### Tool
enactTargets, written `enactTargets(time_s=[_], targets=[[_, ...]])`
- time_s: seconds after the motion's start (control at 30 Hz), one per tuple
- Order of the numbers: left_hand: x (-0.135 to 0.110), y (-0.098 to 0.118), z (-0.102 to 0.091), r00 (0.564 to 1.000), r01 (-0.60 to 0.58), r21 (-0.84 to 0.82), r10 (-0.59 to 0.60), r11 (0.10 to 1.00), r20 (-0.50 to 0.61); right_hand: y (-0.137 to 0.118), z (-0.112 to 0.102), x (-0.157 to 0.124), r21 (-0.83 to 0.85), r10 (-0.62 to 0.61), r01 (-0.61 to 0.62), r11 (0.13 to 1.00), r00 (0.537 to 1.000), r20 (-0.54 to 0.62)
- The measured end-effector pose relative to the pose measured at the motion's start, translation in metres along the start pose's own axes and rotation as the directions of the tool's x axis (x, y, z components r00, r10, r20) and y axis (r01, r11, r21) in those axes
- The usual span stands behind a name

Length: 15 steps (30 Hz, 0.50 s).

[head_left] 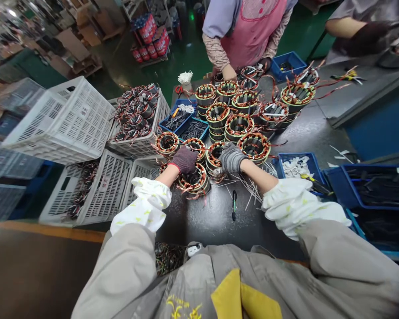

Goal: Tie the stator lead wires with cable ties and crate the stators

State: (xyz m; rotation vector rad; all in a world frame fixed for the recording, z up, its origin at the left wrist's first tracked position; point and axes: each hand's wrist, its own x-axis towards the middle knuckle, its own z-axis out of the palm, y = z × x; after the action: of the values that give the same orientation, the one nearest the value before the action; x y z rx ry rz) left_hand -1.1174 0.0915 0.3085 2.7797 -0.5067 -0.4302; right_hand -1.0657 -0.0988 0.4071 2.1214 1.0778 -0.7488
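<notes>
My left hand (pixel 185 159), in a dark maroon glove, bends its fingers over the rim of a wound motor stator (pixel 193 180) at the front of the group. My right hand (pixel 232 158), in a grey striped glove, closes on the right rim of another stator (pixel 214 156), just to the right. Both sets of fingertips are partly hidden by the gloves and the copper windings. Beside my right hand stands a further stator (pixel 254 147) with orange-brown coils and a yellow-green edge. Behind are stacked stators (pixel 217 113). Thin white sleeves (pixel 251 188) lie below my right wrist.
A black pen-like tool (pixel 234 205) lies on the dark table (pixel 206 217). Blue bins (pixel 314 159) with white pieces and pliers (pixel 314 182) stand right. White crates (pixel 101 190) of stators stand left. Across the table are a co-worker in a pink apron (pixel 257 26) and another person's gloved hand (pixel 369 37).
</notes>
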Motion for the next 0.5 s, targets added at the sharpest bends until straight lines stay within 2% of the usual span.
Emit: enactTargets(time_s=[0.3,0.4,0.5], targets=[[-0.06,0.049,0.018,0.999,-0.038,-0.128,0.038,0.991,0.0,-0.018,0.026,-0.052,0.057,-0.128,0.127,0.99,0.992,0.004],[-0.073,0.057,0.024,1.0,-0.009,-0.176,0.009,0.984,0.0,-0.028,0.039,-0.068,0.11,-0.065,0.072,0.991,0.996,-0.065],[-0.08,0.059,0.027,0.997,0.053,-0.286,-0.069,0.957,-0.047,-0.037,0.052,-0.078,0.2,0.037,-0.004,0.98,0.986,-0.16]])
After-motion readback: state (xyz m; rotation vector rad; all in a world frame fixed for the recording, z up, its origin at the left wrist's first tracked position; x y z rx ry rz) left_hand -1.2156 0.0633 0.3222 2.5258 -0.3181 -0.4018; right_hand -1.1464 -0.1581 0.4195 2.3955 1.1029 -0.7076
